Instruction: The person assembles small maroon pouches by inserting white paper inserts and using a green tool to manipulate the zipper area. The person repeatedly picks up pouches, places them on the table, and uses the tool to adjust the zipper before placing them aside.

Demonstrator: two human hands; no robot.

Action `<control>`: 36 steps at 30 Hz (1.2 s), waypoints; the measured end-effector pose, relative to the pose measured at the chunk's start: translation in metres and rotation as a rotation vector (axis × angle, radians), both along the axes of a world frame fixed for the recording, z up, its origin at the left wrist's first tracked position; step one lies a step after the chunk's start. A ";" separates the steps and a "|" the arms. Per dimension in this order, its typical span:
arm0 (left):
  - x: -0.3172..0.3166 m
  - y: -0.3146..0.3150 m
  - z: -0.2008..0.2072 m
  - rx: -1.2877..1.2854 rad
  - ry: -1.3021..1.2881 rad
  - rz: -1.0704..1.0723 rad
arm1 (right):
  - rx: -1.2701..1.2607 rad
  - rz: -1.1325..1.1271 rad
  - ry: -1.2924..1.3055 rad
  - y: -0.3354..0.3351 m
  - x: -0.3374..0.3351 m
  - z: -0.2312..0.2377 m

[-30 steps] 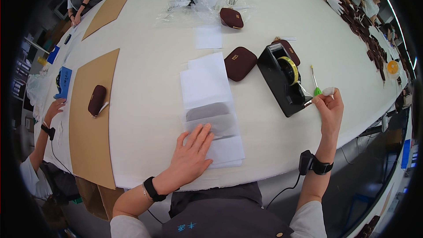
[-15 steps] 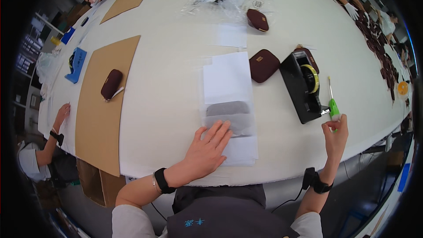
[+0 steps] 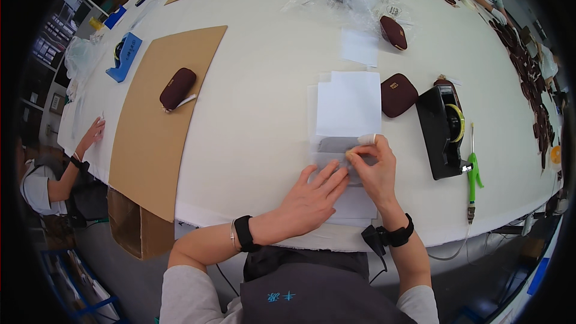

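My left hand (image 3: 311, 201) lies flat with fingers spread on a thin, see-through white sheet, holding it against the table. Under or inside that sheet shows a grey, round-ended flat piece (image 3: 337, 144). My right hand (image 3: 377, 171) is just right of the left fingertips, its thumb and forefinger pinched together on the sheet. Whatever sits in that pinch is too small to make out. One right finger wears a white wrap (image 3: 366, 140). Beyond both hands are white paper sheets (image 3: 349, 108), partly overlapping the grey piece's wrapping.
Right of the papers stand a dark red zip pouch (image 3: 399, 95) and a black tape dispenser (image 3: 437, 138). A green-handled tool (image 3: 474, 171) lies beyond them. Brown cardboard (image 3: 162, 126) with another pouch (image 3: 178, 89) is at left. A co-worker's hand (image 3: 93, 132) rests at the left edge.
My right hand has come left from the tape dispenser's tip to the wrapped grey piece, still pinched. My left hand remains on the sheet. The view has shifted slightly.
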State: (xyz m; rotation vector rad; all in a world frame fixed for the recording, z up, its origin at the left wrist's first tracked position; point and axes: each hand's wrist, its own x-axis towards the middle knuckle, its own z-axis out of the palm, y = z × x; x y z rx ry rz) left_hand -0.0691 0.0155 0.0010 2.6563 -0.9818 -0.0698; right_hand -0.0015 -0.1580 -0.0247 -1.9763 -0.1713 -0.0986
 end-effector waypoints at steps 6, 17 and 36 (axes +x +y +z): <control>0.001 0.004 -0.005 -0.003 -0.052 -0.016 | -0.165 0.039 -0.193 0.007 0.003 0.002; 0.036 0.008 0.005 -0.189 0.014 0.083 | 0.258 -0.020 0.127 -0.011 0.045 -0.012; 0.034 0.197 -0.004 -1.269 0.704 0.942 | 0.420 0.046 0.075 -0.041 0.049 -0.040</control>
